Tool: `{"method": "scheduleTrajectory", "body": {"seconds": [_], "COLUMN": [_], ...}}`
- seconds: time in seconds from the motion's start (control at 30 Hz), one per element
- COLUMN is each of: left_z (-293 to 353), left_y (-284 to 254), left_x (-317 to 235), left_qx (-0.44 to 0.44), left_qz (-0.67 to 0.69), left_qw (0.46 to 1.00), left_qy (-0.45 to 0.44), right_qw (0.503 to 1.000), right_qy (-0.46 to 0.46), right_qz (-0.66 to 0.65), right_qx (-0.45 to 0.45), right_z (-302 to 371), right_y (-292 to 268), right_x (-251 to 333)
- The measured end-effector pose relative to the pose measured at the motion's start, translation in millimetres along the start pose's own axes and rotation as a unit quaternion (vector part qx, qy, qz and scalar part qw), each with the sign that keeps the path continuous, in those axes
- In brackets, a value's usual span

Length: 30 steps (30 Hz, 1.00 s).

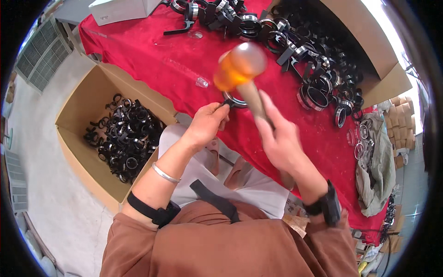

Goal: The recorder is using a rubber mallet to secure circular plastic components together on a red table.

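My right hand [282, 141] is closed round the wooden handle of a mallet [242, 67] with an orange, see-through head, blurred by motion. The mallet's head hangs above a black ring part [228, 101] with a silvery inner band at the near edge of the table. By its black stem, my left hand [207, 122] pinches that ring part between thumb and fingers. Part of the ring is hidden behind the mallet's handle.
A red cloth [180, 69] covers the table. Many black-and-silver ring parts [318, 90] lie heaped at the far right, before and inside a cardboard box [364, 32]. Left below stands another open carton [76, 138] of ring parts. A grey-green cloth [376, 171] hangs at right; a white box [122, 11] sits far left.
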<state>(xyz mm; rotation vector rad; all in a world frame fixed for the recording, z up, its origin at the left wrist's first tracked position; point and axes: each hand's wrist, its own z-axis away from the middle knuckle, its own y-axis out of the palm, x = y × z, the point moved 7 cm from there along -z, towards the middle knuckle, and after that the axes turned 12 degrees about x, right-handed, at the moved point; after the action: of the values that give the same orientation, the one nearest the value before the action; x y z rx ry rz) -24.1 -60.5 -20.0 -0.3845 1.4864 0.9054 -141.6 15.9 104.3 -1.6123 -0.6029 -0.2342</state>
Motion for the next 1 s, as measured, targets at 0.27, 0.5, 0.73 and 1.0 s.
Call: {"method": "scheduleTrajectory", "body": {"seconds": [0.27,0.5,0.73,1.0], "left_z": [-2,1,6,6], "left_y": [-15,-15,-8,-10], "left_x": [-14,-20,-20,-17], "left_qx": [-0.066,-0.123,-0.110,-0.112], "left_qz": [-0.046,-0.084,-0.030,-0.013], "left_qw": [0.996,0.988,0.993,0.993], "left_qy": [-0.033,-0.037,0.010,-0.019], "right_qw": [0.990,0.981,0.994,0.998], "right_qy": [0.062,0.047,-0.031,0.057], "right_qz": [-0.097,-0.185,0.005,-0.029], "right_qx": [0.085,0.020,-0.100,-0.023], "right_z": [-25,-22,-8,-27], "right_y": [1,-40,-60,-59], "right_x": [-5,0,2,-23]}}
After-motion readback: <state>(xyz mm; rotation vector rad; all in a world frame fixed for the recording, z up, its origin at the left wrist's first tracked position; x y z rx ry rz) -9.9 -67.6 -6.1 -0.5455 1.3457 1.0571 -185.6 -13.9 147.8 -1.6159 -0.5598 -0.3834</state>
